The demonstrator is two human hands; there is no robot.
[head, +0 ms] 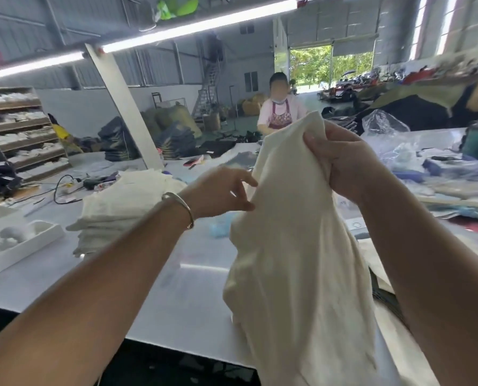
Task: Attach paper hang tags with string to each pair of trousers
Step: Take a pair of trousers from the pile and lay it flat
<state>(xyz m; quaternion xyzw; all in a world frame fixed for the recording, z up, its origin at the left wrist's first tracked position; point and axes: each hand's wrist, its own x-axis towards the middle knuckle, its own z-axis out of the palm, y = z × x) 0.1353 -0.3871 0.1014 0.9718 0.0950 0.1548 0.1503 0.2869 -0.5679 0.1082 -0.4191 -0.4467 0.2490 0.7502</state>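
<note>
A pair of cream trousers [293, 246] hangs lifted above the white table [176, 288], its lower part draping past the front edge. My right hand [341, 160] grips the top of the fabric, fingers curled into it. My left hand [221, 190], with a silver bangle on the wrist, reaches to the fabric's left edge with fingers spread; thumb and a fingertip touch the cloth. No hang tag or string shows in the blur.
A stack of folded cream trousers [123, 201] lies left of centre. A white tray [18, 243] with pale lumps sits at far left. Plastic bags and clutter [416, 160] cover the right side. A person [279, 110] works across the table.
</note>
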